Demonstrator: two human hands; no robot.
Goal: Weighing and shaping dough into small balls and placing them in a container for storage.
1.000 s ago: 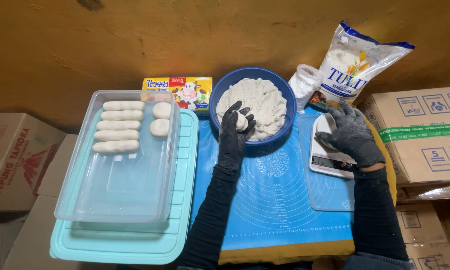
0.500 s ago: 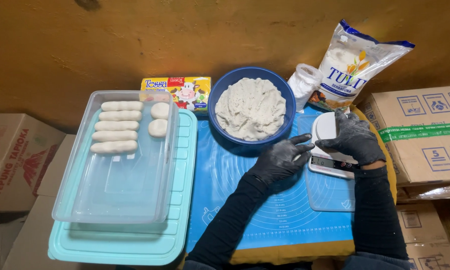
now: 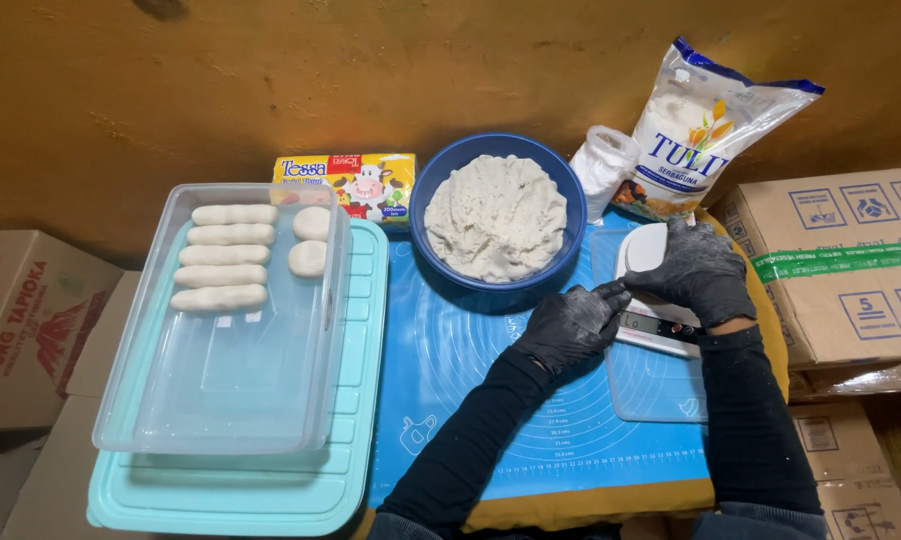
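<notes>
My left hand [image 3: 568,325], in a black flour-dusted glove, sits curled on the blue silicone mat [image 3: 470,400]. Its fingertips touch the left edge of a white kitchen scale [image 3: 642,248]. The palm faces down, so anything inside it is hidden. My right hand [image 3: 698,272], also gloved, lies over the right part of the scale with fingers spread across it. Just behind the left hand stands a blue bowl [image 3: 440,185] filled with white dough [image 3: 495,215].
A clear plastic box [image 3: 220,380] holding several dough logs [image 3: 220,255] and two dough balls [image 3: 308,240] rests on a turquoise lid [image 3: 355,430] at left. A yellow tissue pack [image 3: 355,180], flour bag [image 3: 700,130] and cardboard boxes [image 3: 850,270] stand around.
My left hand left the bowl, where it held a lump of dough, and came down and right to the scale's edge. My right hand lowered onto the scale.
</notes>
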